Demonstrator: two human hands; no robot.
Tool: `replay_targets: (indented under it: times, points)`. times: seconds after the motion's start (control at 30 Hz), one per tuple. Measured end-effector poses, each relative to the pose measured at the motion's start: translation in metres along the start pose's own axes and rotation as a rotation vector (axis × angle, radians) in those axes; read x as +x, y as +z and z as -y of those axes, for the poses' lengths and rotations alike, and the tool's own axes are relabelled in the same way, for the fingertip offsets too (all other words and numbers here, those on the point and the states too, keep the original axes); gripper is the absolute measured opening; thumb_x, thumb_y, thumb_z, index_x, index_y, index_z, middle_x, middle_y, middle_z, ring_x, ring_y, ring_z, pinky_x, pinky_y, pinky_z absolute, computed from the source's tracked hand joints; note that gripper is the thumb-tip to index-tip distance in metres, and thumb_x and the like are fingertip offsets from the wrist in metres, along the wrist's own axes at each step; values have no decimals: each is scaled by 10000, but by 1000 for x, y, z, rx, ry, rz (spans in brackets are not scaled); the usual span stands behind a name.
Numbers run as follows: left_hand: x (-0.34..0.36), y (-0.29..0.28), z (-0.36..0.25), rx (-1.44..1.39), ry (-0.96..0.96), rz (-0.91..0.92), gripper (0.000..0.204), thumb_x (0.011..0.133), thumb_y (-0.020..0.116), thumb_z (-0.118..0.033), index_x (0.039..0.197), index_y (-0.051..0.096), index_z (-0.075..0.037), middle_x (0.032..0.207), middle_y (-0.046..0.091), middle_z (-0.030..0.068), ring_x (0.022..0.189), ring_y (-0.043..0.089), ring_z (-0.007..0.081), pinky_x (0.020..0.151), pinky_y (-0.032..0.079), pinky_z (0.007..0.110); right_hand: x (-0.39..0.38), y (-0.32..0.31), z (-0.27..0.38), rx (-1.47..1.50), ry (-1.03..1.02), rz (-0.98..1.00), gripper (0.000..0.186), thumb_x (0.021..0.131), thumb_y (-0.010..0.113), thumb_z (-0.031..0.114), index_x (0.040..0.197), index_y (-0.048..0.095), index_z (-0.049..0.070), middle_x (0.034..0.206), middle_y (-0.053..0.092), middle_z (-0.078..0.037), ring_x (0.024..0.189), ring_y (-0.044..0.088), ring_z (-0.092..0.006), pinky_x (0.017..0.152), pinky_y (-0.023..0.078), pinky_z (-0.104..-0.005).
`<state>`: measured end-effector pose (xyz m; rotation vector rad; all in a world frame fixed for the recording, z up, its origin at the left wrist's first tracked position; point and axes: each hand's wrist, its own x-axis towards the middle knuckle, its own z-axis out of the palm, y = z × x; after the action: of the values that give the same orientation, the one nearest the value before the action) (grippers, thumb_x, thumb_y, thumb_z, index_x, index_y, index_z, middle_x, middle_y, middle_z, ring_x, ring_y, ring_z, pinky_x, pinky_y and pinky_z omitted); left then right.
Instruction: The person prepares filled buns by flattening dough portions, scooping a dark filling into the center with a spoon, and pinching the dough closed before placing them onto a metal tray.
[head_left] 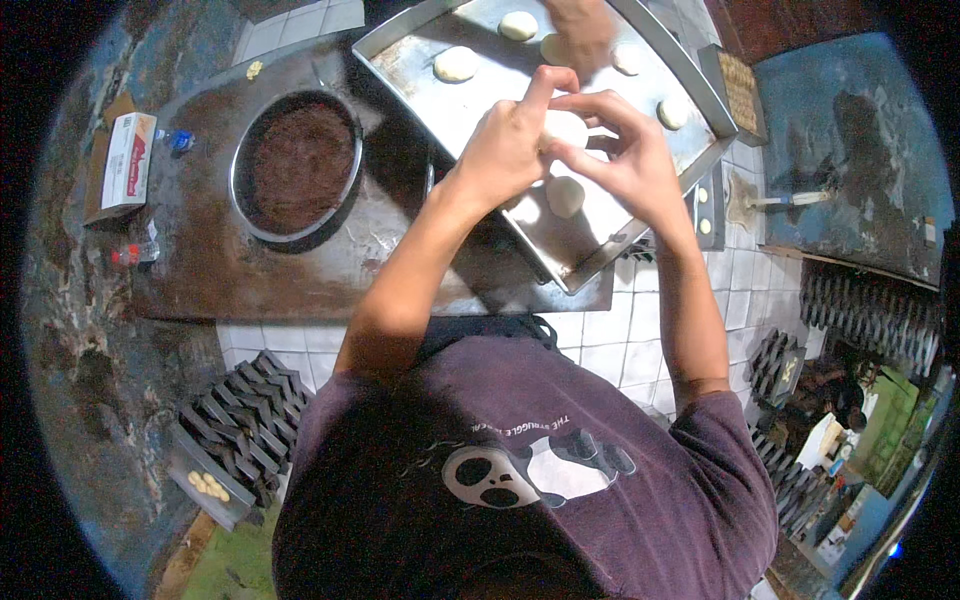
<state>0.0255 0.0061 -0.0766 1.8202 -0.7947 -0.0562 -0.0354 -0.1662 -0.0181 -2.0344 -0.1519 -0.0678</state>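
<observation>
My left hand (505, 145) and my right hand (630, 165) meet over a large metal tray (430, 95), their fingers curled round a pale piece of dough (565, 127) that they grip together. Just below them lies another pale dough round (566, 198). Several more rounds (455, 64) are spaced across the tray. At its top, another person's hand (585, 35) reaches down beside a round, which it partly covers.
A round pan (238, 165) of dark brown mixture sits on the worktable (190, 280) at left, near a cardboard box (128, 165) and two plastic bottles (180, 140). Stacked metal trays (240, 420) stand lower left and right. A blue worn surface (840, 120) is at right.
</observation>
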Motion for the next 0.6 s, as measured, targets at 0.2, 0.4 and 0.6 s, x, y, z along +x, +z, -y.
replay_targets:
  times: [0.2,0.4,0.6]
  points:
    - [-19,-1,32,284,-128,-51,996,758,825,-231,1560,235,-190,1269,570,125,871,709,279,787,595,434,54,-47,-107,-423,82,-28,427,869,762,264,1237,716,52,1161,721,-153,1006,722,-263,890,578,-384]
    - [-21,-1,31,197,-132,-163,835,814,762,-221,1515,311,-185,1171,609,69,726,634,235,701,558,422,58,-29,-105,-536,67,106,395,858,756,192,1228,708,62,1130,685,-168,991,717,-311,881,587,-393]
    - [-19,5,32,229,-128,-207,742,831,727,-204,1476,360,-190,1125,621,70,711,646,253,676,547,436,46,-9,-117,-794,-174,96,500,871,724,223,1318,612,27,1275,621,-209,1141,613,-398,999,517,-457]
